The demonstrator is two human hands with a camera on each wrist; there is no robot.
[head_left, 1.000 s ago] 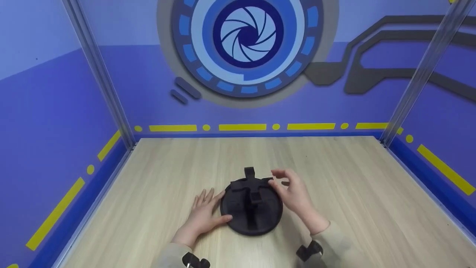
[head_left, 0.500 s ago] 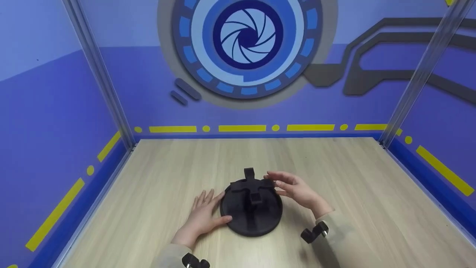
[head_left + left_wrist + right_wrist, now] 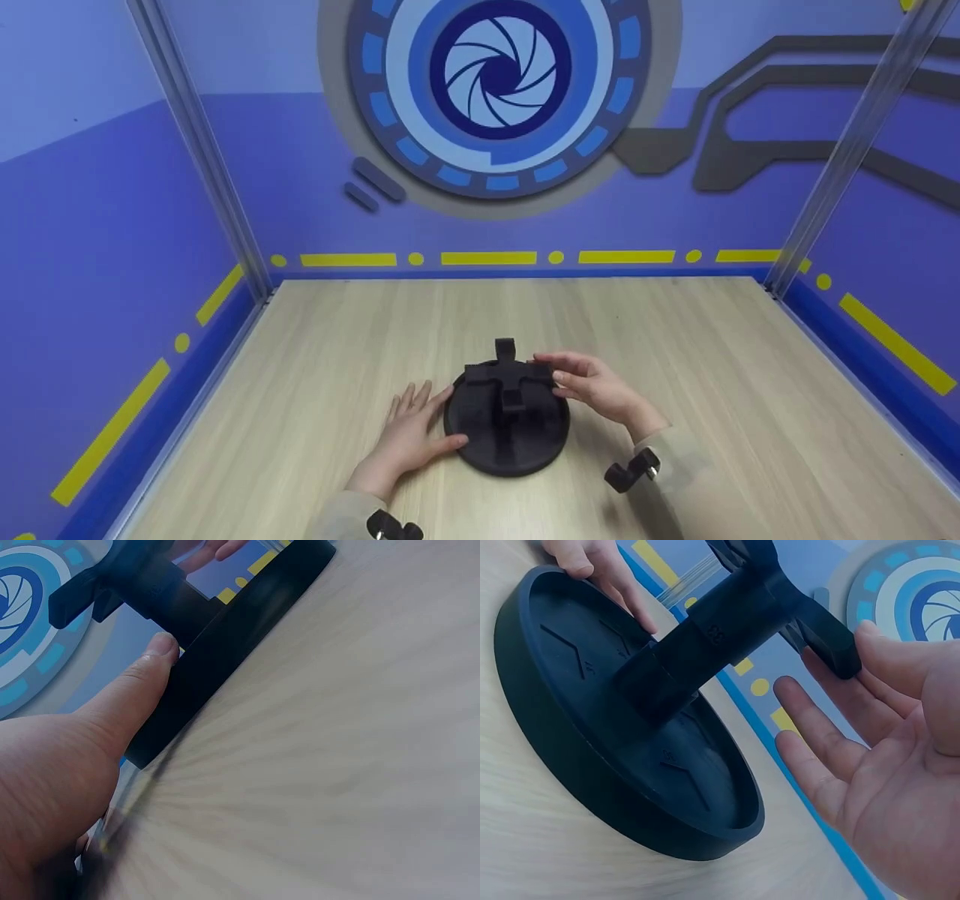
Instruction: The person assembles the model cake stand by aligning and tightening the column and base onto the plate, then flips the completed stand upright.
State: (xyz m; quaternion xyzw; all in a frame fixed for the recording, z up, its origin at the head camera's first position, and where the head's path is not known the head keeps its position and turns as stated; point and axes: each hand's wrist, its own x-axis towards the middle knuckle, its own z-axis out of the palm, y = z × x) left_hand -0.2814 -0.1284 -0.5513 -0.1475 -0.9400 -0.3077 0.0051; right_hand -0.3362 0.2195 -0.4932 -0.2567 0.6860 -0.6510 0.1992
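A black stand has a round, shallow base (image 3: 540, 442) resting on the table, a thick central post (image 3: 709, 637) and a cross-shaped top (image 3: 508, 373) of flat arms. My left hand (image 3: 409, 436) lies at the left of the base, fingers spread. Its thumb (image 3: 139, 686) rests on the rim and the index finger touches the rim farther back. My right hand (image 3: 600, 388) pinches the right arm of the cross. In the right wrist view, the thumb touches the end of that arm (image 3: 829, 637), an index finger lies behind it, and the other fingers extend below.
The pale wooden table (image 3: 360, 330) is enclosed by blue printed panels (image 3: 495, 232) at the back and sides. Metal posts (image 3: 214, 157) stand at the back corners. Black straps (image 3: 634, 470) show on both sleeves.
The cross top has turned slightly. My right hand has shifted from beside the arm's end to holding it, its wrist lying farther right. My left hand stays on the base.
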